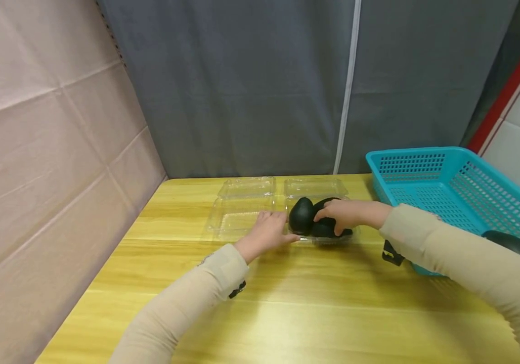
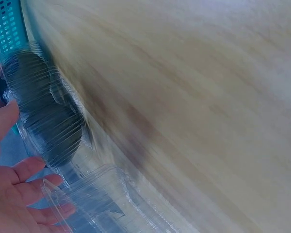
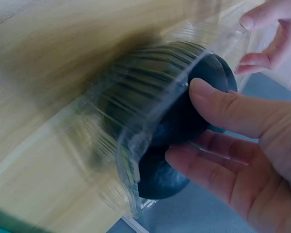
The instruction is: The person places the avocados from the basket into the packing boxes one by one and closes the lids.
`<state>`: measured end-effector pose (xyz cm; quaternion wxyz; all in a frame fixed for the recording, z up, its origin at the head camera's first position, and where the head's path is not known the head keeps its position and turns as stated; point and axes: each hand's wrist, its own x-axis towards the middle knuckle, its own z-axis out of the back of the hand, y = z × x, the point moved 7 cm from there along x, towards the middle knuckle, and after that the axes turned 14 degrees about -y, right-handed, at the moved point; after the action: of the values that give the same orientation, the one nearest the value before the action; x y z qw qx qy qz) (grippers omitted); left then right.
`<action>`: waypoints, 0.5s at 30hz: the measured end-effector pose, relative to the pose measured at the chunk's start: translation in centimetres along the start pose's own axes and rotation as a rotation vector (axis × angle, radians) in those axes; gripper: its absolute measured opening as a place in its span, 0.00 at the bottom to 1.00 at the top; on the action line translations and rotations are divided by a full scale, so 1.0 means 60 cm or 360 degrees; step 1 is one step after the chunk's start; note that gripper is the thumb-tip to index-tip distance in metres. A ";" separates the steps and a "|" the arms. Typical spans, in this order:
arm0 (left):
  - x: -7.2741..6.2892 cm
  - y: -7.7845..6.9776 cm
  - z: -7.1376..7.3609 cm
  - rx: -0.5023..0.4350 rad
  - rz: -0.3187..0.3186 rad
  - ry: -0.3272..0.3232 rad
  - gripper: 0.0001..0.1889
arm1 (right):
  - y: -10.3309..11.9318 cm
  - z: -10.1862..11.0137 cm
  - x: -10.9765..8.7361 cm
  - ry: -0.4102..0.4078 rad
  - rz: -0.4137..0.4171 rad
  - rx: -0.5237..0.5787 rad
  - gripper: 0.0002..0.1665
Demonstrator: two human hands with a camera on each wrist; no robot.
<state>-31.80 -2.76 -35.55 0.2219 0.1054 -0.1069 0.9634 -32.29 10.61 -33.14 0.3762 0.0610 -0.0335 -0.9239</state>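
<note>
A clear plastic clamshell box (image 1: 333, 241) stands with its lid folded back and several dark avocados in it. My right hand (image 1: 353, 212) grips one avocado (image 3: 182, 119) inside the box, thumb on one side and fingers on the other. Below those fingers, in the right wrist view, sits another avocado (image 3: 160, 177). A further avocado (image 1: 302, 217) stands upright at the box's left end. My left hand (image 1: 266, 233) is at the left end of this box, thumb at its rim and fingers spread near a second clamshell box (image 1: 234, 222), open and empty.
At the right is a blue-green slotted basket (image 1: 415, 156) with a dark avocado (image 1: 510, 243) in its near part. Behind the wooden table (image 1: 305, 313) hangs a grey curtain (image 1: 242, 91). A pale sheet (image 1: 50, 151) covers the left side.
</note>
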 end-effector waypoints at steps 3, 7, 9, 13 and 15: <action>-0.001 -0.001 0.001 -0.0007 0.0011 0.0004 0.28 | -0.003 0.010 0.000 -0.0019 0.0032 0.0047 0.29; -0.001 -0.001 0.000 -0.0004 0.0019 -0.0002 0.28 | -0.017 0.034 0.002 -0.0094 0.0040 0.0124 0.28; -0.001 0.000 0.000 0.0001 0.0018 -0.0005 0.28 | -0.028 0.050 0.004 -0.0157 0.0011 0.0147 0.27; 0.000 0.000 0.001 0.0016 0.0012 -0.0001 0.28 | -0.058 0.078 0.012 -0.0310 -0.0143 0.0184 0.23; 0.000 -0.001 0.001 0.0029 0.0009 0.0003 0.28 | -0.076 0.086 0.017 -0.0378 -0.0244 0.0198 0.22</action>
<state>-31.76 -2.74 -35.48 0.2182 0.1062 -0.0982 0.9651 -36.88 13.25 -28.58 0.2932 -0.0233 -0.1303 -0.9468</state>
